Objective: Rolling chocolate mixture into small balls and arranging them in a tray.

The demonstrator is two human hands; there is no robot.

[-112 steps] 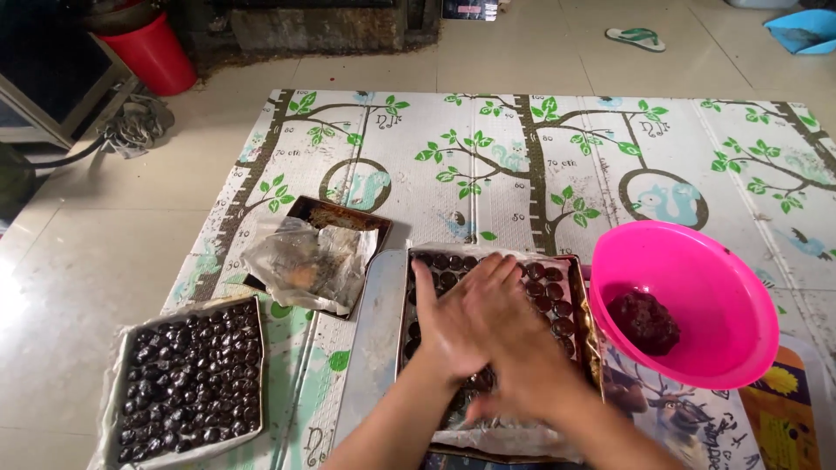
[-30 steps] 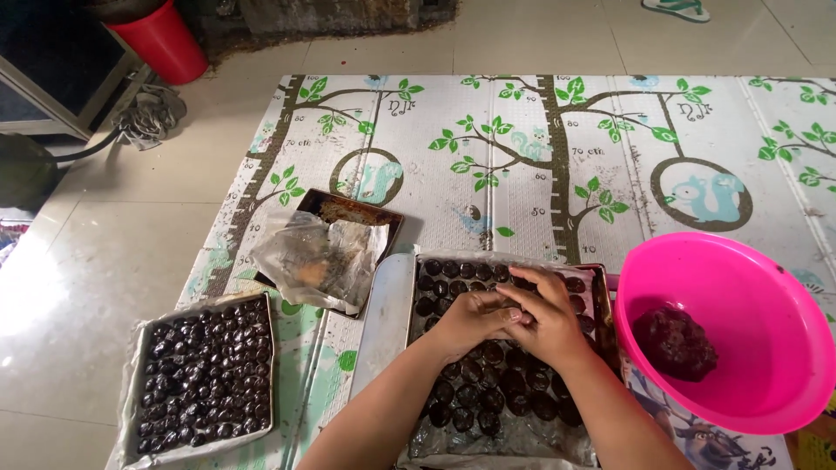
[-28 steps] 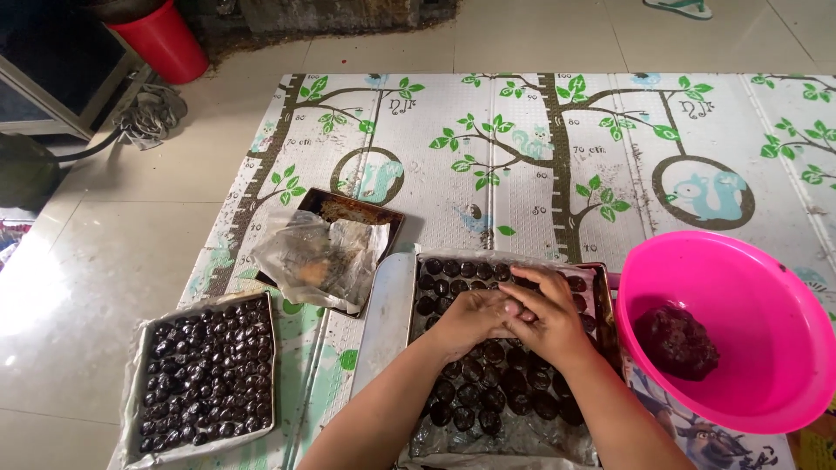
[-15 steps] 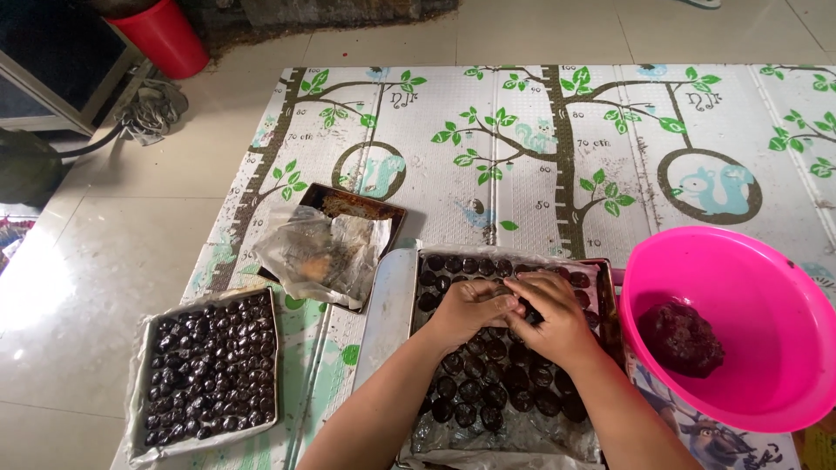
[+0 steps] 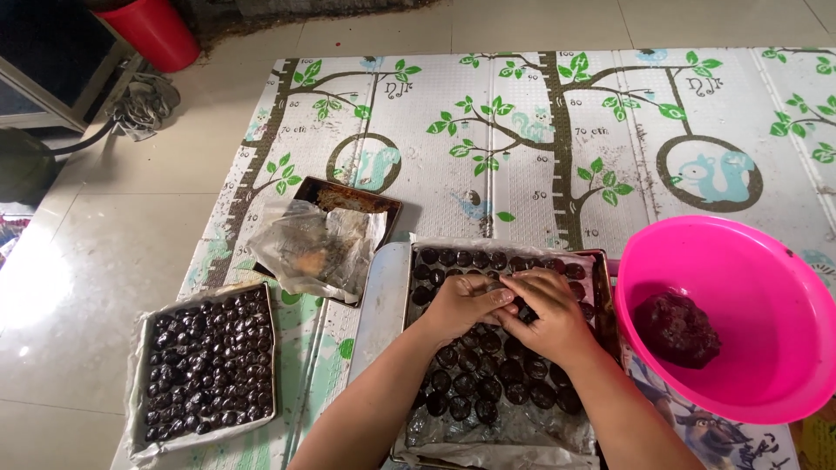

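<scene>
Head view looks down at two bare hands working over a tray [image 5: 601, 261] lined with crinkly foil. Small dark balls [image 5: 488, 374] sit in neat rows on it. Most of the tray looks full. The near end shows bare foil [image 5: 514, 431], so I think a few more balls can fit there.

Left hand [image 5: 461, 305] and right hand [image 5: 549, 318] meet in the middle of the tray, fingertips pressed close together. They seem to pinch or roll one little ball between them, but the fingers hide it, so I cannot tell for sure.

On the right stands a big pink bowl [image 5: 784, 278], just beside the tray. One dark lump [image 5: 677, 329] of the sticky stuff lies in it. That is not a lot, so I judge most of it is already made into balls.

On the left lies another tray [image 5: 139, 383], packed with dark balls [image 5: 205, 365] from edge to edge. That one looks done. Between the two trays sits a dark pan [image 5: 383, 204] with crumpled plastic wrap [image 5: 309, 244] over it.

Everything rests on a play mat [image 5: 522, 113] with green trees and blue squirrels. Under it is a pale shiny tile floor [image 5: 96, 261]. A red bucket [image 5: 152, 30] stands far off at the top left.
</scene>
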